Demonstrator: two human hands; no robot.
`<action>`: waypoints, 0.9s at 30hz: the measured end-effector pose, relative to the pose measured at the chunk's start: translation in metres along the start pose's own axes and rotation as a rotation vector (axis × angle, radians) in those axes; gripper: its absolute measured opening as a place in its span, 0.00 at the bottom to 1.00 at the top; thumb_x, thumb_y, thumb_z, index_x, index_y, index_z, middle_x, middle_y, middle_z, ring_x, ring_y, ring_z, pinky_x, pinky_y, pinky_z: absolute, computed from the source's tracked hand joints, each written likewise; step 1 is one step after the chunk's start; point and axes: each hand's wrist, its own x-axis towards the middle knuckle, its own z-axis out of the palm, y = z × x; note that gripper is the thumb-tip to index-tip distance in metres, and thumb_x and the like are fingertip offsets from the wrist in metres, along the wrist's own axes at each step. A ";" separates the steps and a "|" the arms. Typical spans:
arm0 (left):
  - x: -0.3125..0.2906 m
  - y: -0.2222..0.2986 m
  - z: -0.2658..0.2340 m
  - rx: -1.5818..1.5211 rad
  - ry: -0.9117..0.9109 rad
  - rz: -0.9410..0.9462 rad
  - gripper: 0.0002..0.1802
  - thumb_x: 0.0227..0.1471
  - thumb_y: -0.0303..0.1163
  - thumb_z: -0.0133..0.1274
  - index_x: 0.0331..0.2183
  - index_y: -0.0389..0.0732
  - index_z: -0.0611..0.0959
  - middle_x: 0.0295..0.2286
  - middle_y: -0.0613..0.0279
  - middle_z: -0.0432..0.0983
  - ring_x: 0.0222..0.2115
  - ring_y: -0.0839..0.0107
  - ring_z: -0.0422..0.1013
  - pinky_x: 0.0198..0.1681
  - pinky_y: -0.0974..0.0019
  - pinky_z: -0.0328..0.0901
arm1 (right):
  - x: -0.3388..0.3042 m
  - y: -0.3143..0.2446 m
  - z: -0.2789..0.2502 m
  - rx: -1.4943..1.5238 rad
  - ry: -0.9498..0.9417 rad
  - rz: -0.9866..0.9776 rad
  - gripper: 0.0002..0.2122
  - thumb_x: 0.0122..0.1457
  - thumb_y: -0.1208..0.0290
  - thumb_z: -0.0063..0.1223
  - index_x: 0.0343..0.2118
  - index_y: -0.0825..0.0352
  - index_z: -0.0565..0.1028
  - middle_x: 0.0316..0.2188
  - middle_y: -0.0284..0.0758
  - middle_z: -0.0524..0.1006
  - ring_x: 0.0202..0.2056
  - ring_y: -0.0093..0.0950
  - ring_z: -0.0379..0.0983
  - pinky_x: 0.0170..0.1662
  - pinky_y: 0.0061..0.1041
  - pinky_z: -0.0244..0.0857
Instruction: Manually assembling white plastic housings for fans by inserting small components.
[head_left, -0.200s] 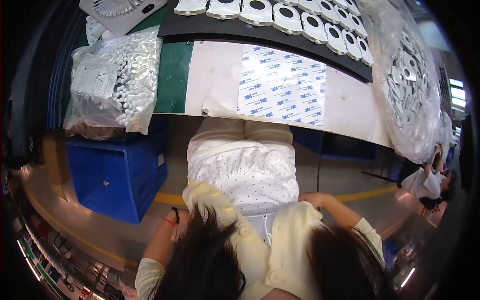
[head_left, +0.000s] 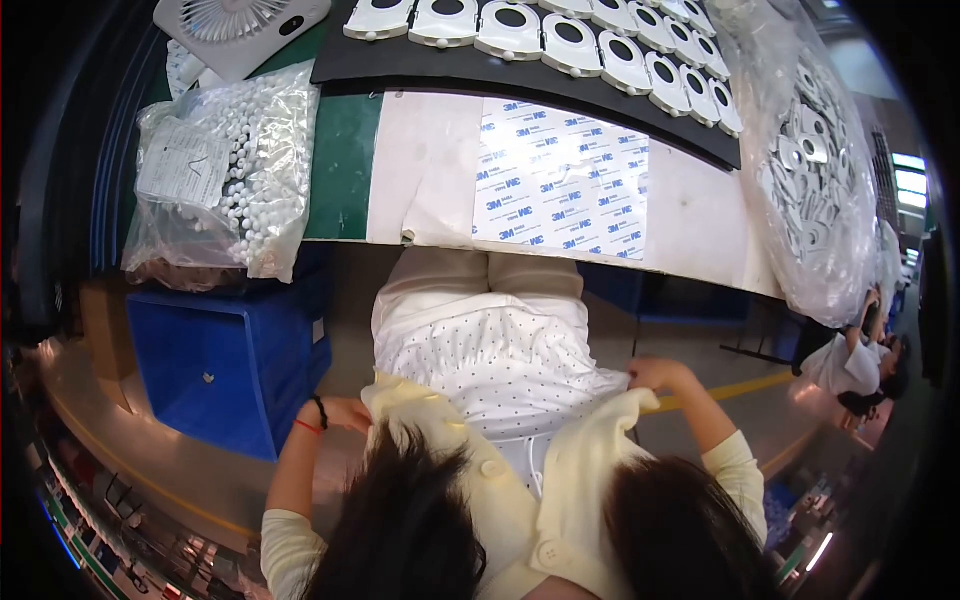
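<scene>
My left hand, with a black band and a red string at the wrist, is beside the left front edge of the pale yellow cardigan I wear. Its fingers are curled inward and the tips are hidden at the cardigan's edge, so what they hold does not show. On the other side, my right hand is closed in a pinch on the side of the white dotted garment across my lap. That cloth is drawn out toward it. Both hands are below the table's front edge, apart from everything on the table.
On the table lies a printed backing sheet. Behind it, a black board carries rows of white plastic parts. A bag of white beads and a white fan are left, a bag of parts right. A blue crate stands below.
My right hand has moved up and outward, pulling the white dotted cloth sideways. My left hand has shifted outward and up from behind the hair. The view has tilted slightly.
</scene>
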 end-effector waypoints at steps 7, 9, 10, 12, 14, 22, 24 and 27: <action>-0.101 0.147 -0.032 -0.059 0.473 0.518 0.14 0.48 0.27 0.56 0.39 0.38 0.77 0.34 0.63 0.75 0.38 0.75 0.70 0.43 0.71 0.64 | -0.074 -0.059 -0.093 0.327 0.270 -0.538 0.19 0.52 0.65 0.56 0.45 0.65 0.69 0.25 0.29 0.74 0.26 0.17 0.67 0.30 0.19 0.62; -0.120 0.196 -0.013 0.007 0.595 0.631 0.15 0.48 0.27 0.56 0.41 0.37 0.75 0.36 0.60 0.74 0.39 0.73 0.70 0.45 0.71 0.63 | -0.099 -0.087 -0.110 0.168 0.323 -0.691 0.19 0.51 0.69 0.56 0.47 0.64 0.70 0.28 0.29 0.73 0.27 0.19 0.67 0.33 0.19 0.61; -0.123 0.217 -0.005 0.208 0.555 0.743 0.16 0.46 0.28 0.57 0.40 0.37 0.76 0.36 0.59 0.74 0.38 0.71 0.71 0.45 0.70 0.64 | -0.106 -0.102 -0.112 0.056 0.427 -0.826 0.18 0.49 0.69 0.58 0.45 0.65 0.70 0.27 0.31 0.73 0.28 0.24 0.68 0.34 0.22 0.62; -0.116 0.231 0.002 0.412 0.522 0.847 0.17 0.45 0.29 0.58 0.39 0.37 0.76 0.35 0.58 0.74 0.38 0.69 0.71 0.44 0.69 0.64 | -0.107 -0.118 -0.109 -0.067 0.528 -0.968 0.18 0.47 0.70 0.59 0.43 0.65 0.71 0.27 0.33 0.73 0.28 0.30 0.70 0.35 0.26 0.63; -0.103 0.220 0.011 0.502 0.197 0.787 0.18 0.42 0.32 0.60 0.38 0.38 0.76 0.34 0.56 0.74 0.36 0.64 0.72 0.40 0.66 0.64 | -0.105 -0.132 -0.103 -0.153 0.735 -0.531 0.17 0.42 0.71 0.61 0.37 0.66 0.72 0.35 0.39 0.73 0.37 0.38 0.69 0.41 0.29 0.63; -0.186 0.232 0.008 0.481 0.933 0.859 0.16 0.40 0.29 0.59 0.36 0.38 0.77 0.34 0.57 0.73 0.35 0.64 0.71 0.38 0.68 0.65 | -0.190 -0.169 -0.127 -0.379 0.158 -1.177 0.22 0.48 0.64 0.62 0.44 0.71 0.70 0.40 0.41 0.72 0.43 0.38 0.69 0.45 0.29 0.64; -0.245 0.249 0.033 0.541 0.988 0.941 0.18 0.40 0.29 0.59 0.37 0.37 0.76 0.35 0.57 0.72 0.36 0.64 0.70 0.40 0.68 0.64 | -0.231 -0.166 -0.155 -0.378 0.238 -1.301 0.21 0.48 0.65 0.63 0.42 0.71 0.70 0.39 0.43 0.72 0.43 0.36 0.70 0.43 0.29 0.65; -0.317 0.260 0.062 0.674 1.313 1.139 0.23 0.37 0.26 0.59 0.40 0.39 0.75 0.38 0.58 0.71 0.40 0.62 0.68 0.44 0.66 0.62 | -0.242 -0.120 -0.200 0.063 0.511 -1.668 0.15 0.50 0.66 0.60 0.37 0.67 0.70 0.31 0.39 0.71 0.35 0.31 0.69 0.37 0.28 0.65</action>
